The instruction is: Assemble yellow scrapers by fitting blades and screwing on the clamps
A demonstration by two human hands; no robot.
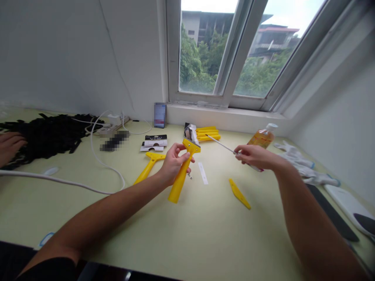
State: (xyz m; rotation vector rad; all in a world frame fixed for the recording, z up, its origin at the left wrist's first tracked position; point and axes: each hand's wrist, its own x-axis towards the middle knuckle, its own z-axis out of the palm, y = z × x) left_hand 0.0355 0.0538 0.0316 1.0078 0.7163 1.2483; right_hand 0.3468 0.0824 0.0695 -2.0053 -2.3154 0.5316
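My left hand is wrapped round a yellow scraper, its wide head up and its handle pointing down towards me. Two small screws show on the scraper's head. A screwdriver is in my right hand, its long thin shaft pointing left, apart from the scraper. Below the left hand lie several tiny screws or nuts and a thin white strip. A flat yellow plastic piece rests on the table below the right hand. Another yellow scraper lies partly behind my left forearm.
Several yellow handles lie near the window wall, with black-and-white cards to their left. A drink bottle and white gloves are right. Left are black pieces, white cables and another person's hand. A phone stands upright.
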